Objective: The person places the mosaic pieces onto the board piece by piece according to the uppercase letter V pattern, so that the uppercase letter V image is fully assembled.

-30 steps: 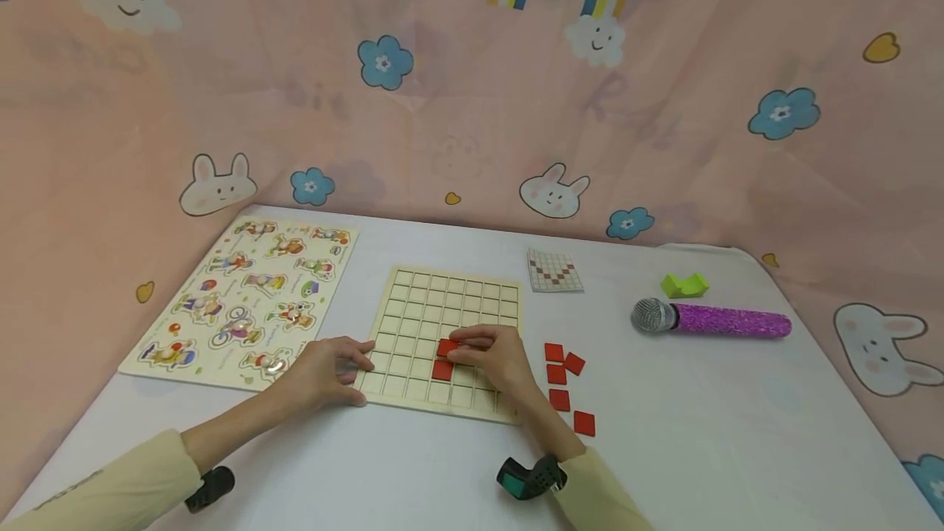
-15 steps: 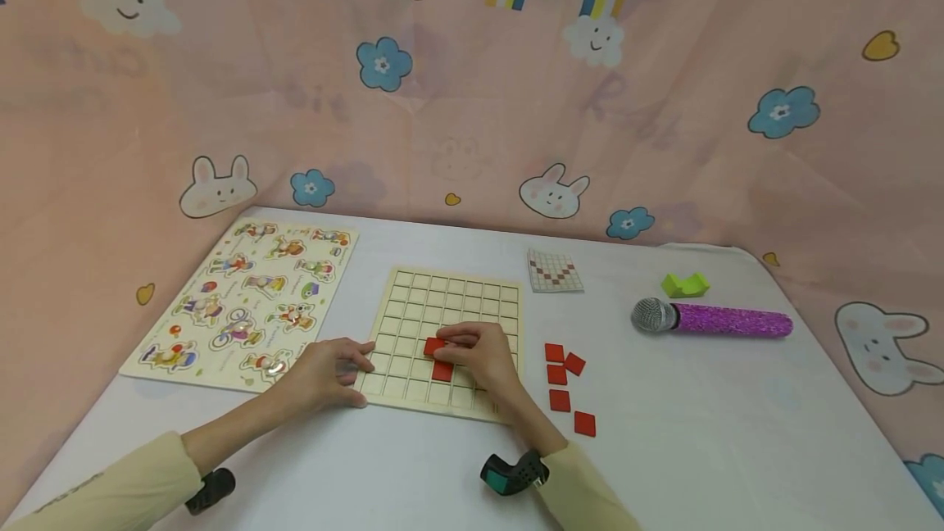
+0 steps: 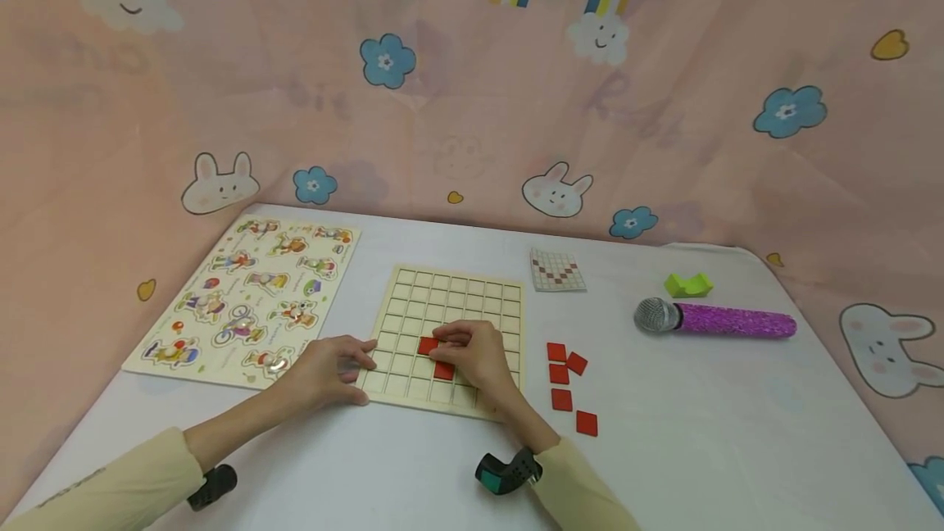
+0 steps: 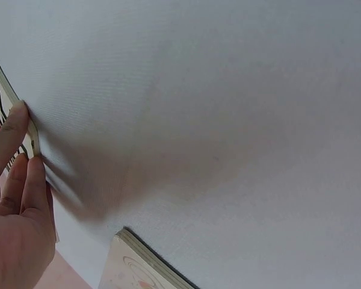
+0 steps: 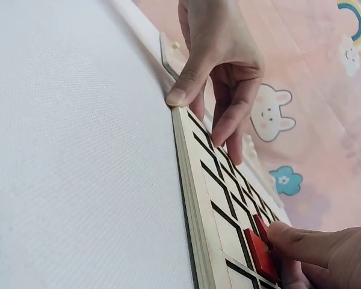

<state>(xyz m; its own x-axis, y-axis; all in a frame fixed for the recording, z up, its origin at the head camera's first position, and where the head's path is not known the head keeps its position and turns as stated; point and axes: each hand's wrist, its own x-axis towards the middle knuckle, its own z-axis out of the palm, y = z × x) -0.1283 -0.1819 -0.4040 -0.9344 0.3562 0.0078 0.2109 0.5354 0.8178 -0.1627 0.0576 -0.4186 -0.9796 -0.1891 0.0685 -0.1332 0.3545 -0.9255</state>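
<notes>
A wooden grid board (image 3: pixel 420 293) lies at the table's middle. My left hand (image 3: pixel 324 371) holds its near left corner; in the right wrist view the thumb presses that corner while the fingers (image 5: pixel 233 117) reach over the left side. Between right thumb and fingertips, my right hand (image 3: pixel 475 355) pinches a red square tile (image 3: pixel 427 346) at the grid. Whether it sits fully in a cell cannot be told. Another red tile (image 3: pixel 444 370) lies in a cell nearer me and slightly right, partly under the right hand. Several loose red tiles (image 3: pixel 561 400) lie right of the board.
Behind the board's right corner lies a small pattern card (image 3: pixel 558 270) with red squares in a V. A picture puzzle board (image 3: pixel 243 301) occupies the left. Far right are a purple microphone (image 3: pixel 737 322) and a green block (image 3: pixel 687 285). A patterned pink cloth hangs behind.
The right hand has slid the pinched red tile a short way left, about one grid column. My left hand stays at the board's corner, and the loose tiles have not moved.
</notes>
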